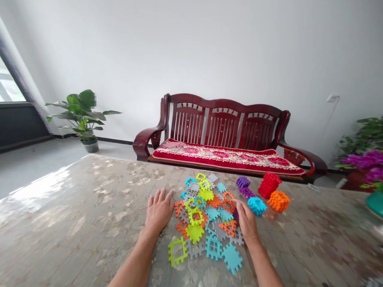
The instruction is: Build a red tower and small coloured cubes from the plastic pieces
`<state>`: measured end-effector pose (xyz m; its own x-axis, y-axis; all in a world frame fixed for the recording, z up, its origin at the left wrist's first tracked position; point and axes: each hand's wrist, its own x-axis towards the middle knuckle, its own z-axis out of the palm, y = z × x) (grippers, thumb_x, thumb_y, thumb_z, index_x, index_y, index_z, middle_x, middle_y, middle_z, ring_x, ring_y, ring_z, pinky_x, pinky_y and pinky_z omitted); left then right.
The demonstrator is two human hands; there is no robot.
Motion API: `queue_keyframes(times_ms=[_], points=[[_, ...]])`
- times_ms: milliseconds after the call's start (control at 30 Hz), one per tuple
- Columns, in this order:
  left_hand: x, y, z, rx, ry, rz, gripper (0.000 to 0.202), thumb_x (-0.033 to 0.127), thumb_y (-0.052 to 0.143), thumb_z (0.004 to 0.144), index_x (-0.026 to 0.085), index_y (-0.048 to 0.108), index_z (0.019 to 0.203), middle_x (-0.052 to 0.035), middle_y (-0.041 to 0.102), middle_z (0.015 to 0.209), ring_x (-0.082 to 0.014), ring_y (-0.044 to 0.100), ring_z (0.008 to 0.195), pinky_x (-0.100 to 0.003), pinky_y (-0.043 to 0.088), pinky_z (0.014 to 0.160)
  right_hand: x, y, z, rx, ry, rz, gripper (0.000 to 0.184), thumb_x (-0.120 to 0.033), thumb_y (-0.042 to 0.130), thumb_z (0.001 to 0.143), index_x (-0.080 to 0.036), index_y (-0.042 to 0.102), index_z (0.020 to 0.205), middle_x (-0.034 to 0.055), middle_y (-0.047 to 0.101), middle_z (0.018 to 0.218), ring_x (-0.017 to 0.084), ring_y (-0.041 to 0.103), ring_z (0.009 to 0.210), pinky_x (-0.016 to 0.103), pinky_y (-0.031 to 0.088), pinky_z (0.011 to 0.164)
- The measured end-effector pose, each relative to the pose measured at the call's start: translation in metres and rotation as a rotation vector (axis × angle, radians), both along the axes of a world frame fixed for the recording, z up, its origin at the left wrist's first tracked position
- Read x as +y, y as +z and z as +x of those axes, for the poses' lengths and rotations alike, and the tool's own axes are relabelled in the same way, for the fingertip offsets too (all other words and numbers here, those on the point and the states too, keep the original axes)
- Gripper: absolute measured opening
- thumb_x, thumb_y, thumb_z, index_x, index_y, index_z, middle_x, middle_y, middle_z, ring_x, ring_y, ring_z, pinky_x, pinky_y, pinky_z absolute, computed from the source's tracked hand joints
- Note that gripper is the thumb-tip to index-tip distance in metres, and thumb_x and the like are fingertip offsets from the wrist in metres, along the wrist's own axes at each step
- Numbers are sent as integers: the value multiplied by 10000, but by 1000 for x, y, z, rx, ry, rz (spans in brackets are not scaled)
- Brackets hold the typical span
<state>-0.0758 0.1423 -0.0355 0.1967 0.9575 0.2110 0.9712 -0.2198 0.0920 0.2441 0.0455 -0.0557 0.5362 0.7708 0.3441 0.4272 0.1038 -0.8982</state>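
Many flat plastic interlocking tiles with notched edges lie in a loose, overlapping spread (195,233) in lime green, grey, orange and light blue. My left hand (159,211) rests flat on the tabletop at the spread's left side, fingers apart and nothing in them. On the right side of the spread, my right hand (247,223) is closed, with its index finger pointing toward the orange tiles. A dark purple tile (235,214) shows at the inner side of that hand, between its fingers; the fingers partly hide it.
Beyond my right hand stand stacks of tiles: purple (243,182), blue (257,206), red (269,185) and orange (279,201). A patterned cover lies over the table (98,223). Behind it is a wooden bench (224,123). A potted plant (86,115) stands at left, purple flowers (365,163) at right.
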Motion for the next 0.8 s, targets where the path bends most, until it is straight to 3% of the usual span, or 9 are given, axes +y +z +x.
queue_keyframes(times_ms=[433, 667, 800], points=[[8, -1, 2, -39, 0, -33, 467, 312, 403, 938, 298, 548, 1381, -94, 469, 1497, -300, 380, 1394, -507, 263, 1135, 0, -2, 1, -110, 6, -6, 493, -590, 455, 886, -195, 710, 1037, 129, 686, 1152, 287, 590, 1124, 476, 425, 1031], [11, 0, 3, -67, -21, -20, 463, 335, 383, 944, 284, 561, 1368, -111, 471, 1491, -303, 375, 1396, -516, 265, 1128, 0, 5, -8, -385, 5, 44, 419, -486, 436, 902, -203, 712, 1041, 117, 697, 1116, 271, 593, 1101, 472, 432, 1009], [12, 0, 3, -83, -18, -22, 462, 312, 392, 932, 270, 574, 1355, -116, 486, 1479, -306, 396, 1381, -517, 273, 1122, 5, 21, -25, -540, 27, 5, 358, -342, 409, 912, -219, 708, 1066, 87, 696, 1136, 243, 593, 1100, 433, 433, 1003]])
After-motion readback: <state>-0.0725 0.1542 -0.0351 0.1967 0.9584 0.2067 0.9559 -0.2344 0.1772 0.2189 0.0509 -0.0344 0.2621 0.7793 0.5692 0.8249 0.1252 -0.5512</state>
